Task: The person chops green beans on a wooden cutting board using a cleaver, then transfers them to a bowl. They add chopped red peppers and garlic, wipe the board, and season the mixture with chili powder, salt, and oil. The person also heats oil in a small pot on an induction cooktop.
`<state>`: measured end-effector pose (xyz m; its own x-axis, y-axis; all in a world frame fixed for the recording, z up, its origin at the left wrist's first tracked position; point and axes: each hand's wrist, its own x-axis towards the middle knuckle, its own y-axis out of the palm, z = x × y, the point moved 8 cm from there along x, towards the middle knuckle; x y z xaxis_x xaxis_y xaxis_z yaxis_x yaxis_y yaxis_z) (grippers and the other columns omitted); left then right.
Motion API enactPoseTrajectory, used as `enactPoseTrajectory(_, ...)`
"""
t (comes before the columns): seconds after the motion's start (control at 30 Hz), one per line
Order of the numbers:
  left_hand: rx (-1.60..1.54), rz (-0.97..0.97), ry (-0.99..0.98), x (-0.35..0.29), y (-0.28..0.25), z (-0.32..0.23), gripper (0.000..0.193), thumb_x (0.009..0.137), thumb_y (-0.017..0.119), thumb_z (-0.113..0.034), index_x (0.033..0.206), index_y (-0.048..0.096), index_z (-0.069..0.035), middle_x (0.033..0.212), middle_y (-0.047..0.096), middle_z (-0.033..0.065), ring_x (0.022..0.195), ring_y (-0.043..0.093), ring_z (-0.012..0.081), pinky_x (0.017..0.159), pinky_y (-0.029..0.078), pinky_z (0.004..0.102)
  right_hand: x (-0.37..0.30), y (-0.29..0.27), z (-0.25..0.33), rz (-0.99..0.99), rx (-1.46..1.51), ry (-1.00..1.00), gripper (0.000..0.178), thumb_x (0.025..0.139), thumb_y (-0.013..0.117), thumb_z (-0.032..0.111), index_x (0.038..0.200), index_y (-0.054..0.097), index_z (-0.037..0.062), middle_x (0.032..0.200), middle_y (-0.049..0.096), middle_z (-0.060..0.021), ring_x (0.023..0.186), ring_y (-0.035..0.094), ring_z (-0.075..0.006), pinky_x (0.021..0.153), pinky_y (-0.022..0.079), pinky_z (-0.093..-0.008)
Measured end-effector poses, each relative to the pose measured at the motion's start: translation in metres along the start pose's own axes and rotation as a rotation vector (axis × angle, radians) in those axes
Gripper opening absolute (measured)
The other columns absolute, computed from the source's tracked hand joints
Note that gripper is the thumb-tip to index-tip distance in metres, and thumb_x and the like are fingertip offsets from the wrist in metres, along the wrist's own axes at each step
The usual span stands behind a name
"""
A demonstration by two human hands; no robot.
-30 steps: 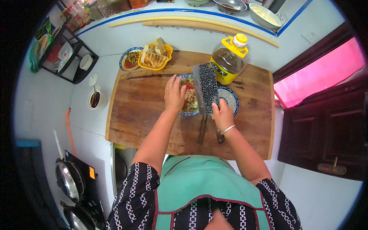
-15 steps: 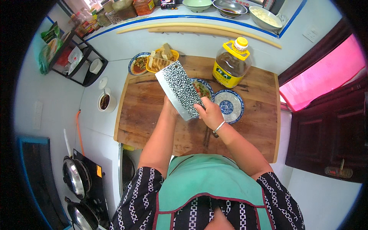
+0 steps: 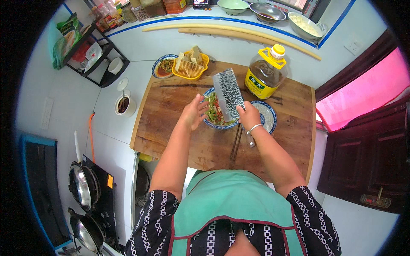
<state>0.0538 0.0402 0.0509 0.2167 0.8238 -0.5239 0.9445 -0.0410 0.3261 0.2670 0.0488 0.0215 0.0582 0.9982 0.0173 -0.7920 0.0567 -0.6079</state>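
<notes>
My right hand is closed on a cleaver, gripping it where the broad speckled blade meets the handle; the brown handle sticks out below my wrist. The blade is held tilted over a blue-and-white bowl and hides its right part. Chopped green and red pieces fill the bowl. At the bowl's left rim my left hand is open, fingers apart, holding nothing. Partly behind my right hand lies a blue-and-white plate. A pair of dark chopsticks rests on the wooden board below the bowl.
A large oil jug stands at the board's far right. Far left are a yellow basket of pale slabs and a plate of sauced food. A white jar with a spoon stands left of the board, pans lower left.
The cleaver has swung more upright and moved right with my right hand. My left hand, formerly behind the blade, has come away and spread its fingers. More of the bowl shows.
</notes>
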Motion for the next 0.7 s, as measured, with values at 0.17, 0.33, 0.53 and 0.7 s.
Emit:
enactPoseTrajectory(0.17, 0.138, 0.043, -0.133, -0.015, 0.001, 0.023, 0.078, 0.094, 0.034, -0.055, 0.144, 0.017, 0.002, 0.117, 0.060, 0.0176, 0.127, 0.040, 0.0325, 0.106, 0.023, 0.0482, -0.026, 0.026, 0.013, 0.229, 0.805, 0.479, 0.022, 0.091, 0.056, 0.024, 0.085, 0.052, 0.0040, 0.067, 0.058, -0.0055, 0.046, 0.053, -0.0126, 0.042, 0.044, -0.0253)
enactPoseTrajectory(0.33, 0.009, 0.189, -0.105, 0.003, 0.013, 0.010, 0.071, 0.093, 0.038, -0.047, 0.143, 0.019, 0.000, 0.104, 0.066, 0.0147, 0.106, 0.057, 0.0283, 0.104, 0.027, 0.0464, -0.053, 0.027, 0.006, 0.287, 0.840, 0.568, 0.022, 0.090, 0.056, 0.025, 0.087, 0.053, 0.0030, 0.069, 0.059, -0.0074, 0.049, 0.054, -0.0131, 0.044, 0.045, -0.0258)
enactPoseTrajectory(0.53, 0.340, 0.061, 0.090, 0.046, 0.012, -0.020, 0.056, 0.089, 0.052, -0.017, 0.137, 0.032, 0.003, 0.101, 0.066, 0.0179, 0.092, 0.064, 0.0274, 0.088, 0.045, 0.0373, -0.110, -0.012, -0.004, 0.295, 0.738, 0.468, 0.024, 0.091, 0.056, 0.024, 0.086, 0.053, 0.0010, 0.070, 0.059, -0.0066, 0.050, 0.055, -0.0120, 0.046, 0.047, -0.0261)
enactPoseTrajectory(0.7, 1.115, -0.369, 0.562, 0.047, 0.029, -0.054, 0.055, 0.073, 0.073, -0.026, 0.123, 0.054, -0.012, 0.074, 0.065, 0.0065, 0.074, 0.064, 0.0293, 0.077, 0.050, 0.0359, -0.140, -0.062, -0.002, 0.012, 0.641, 0.363, 0.021, 0.090, 0.057, 0.021, 0.082, 0.051, 0.0024, 0.067, 0.055, -0.0026, 0.049, 0.055, -0.0111, 0.043, 0.043, -0.0253)
